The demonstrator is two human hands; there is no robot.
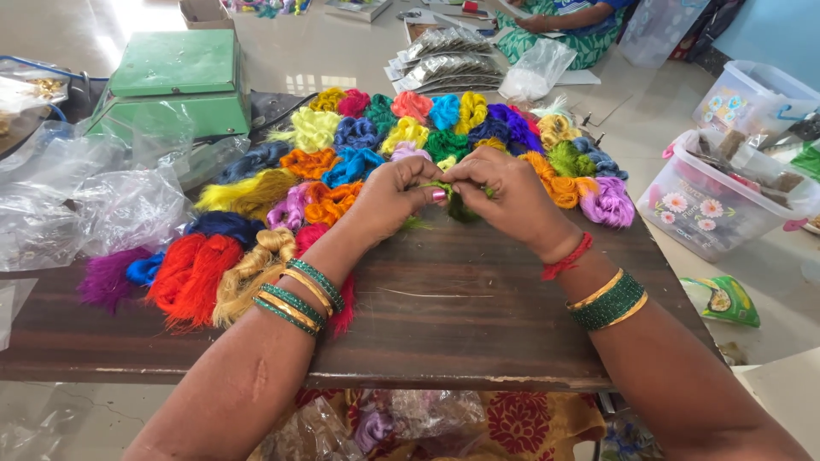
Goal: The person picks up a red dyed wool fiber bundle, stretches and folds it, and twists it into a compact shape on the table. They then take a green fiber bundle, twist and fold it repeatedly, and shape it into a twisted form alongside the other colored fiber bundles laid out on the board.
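Spreading across the dark wooden table [478,316], bright fibre bundles [410,145] are crowding the far edge. Left hand [389,201] and right hand [504,192] are both pinching a green tuft [461,207], meeting mid-table. Strands are trailing loose; pulling unevenly could tear or tangle the tuft.

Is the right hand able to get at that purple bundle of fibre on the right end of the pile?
Probably yes: the purple bundle lies uncovered just beside the right hand, though that hand is pinching a green tuft.
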